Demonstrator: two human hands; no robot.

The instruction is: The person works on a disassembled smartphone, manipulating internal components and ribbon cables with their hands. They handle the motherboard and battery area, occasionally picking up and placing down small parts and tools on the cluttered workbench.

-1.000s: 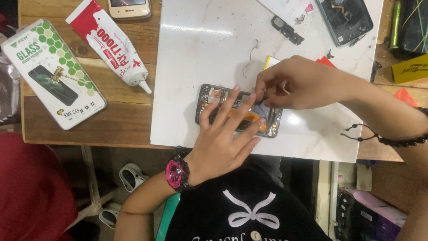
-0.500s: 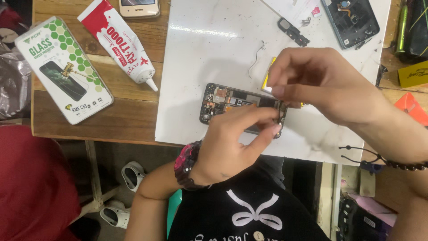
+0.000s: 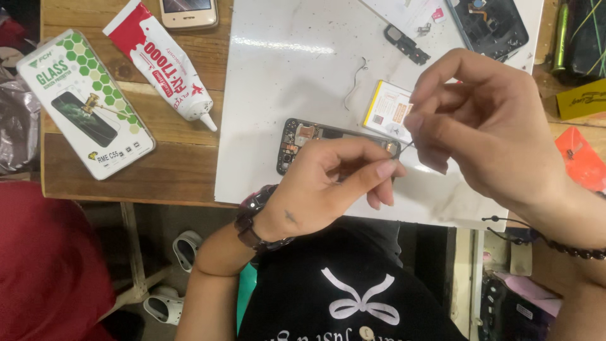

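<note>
An opened phone body (image 3: 302, 142) with bare circuitry lies on a white work mat (image 3: 297, 76). My left hand (image 3: 328, 183) hovers over its right part, thumb and forefinger pinched near a tiny thin piece. My right hand (image 3: 486, 120) is raised just right of it, fingers pinched on the same small thin piece (image 3: 407, 146); what it is I cannot make out. A yellow-white battery (image 3: 386, 110) lies on the mat behind the hands, partly hidden by my right fingers.
On the wooden table at left lie a red-white glue tube (image 3: 165, 63), a boxed screen protector (image 3: 85, 104) and a phone (image 3: 188, 11). Another opened phone (image 3: 489, 22), a small black part (image 3: 406, 43) and a thin wire (image 3: 355, 85) lie on the mat's far side.
Both hands have lifted off the opened phone and drawn together above its right end. The phone's left half, covered before, is now exposed.
</note>
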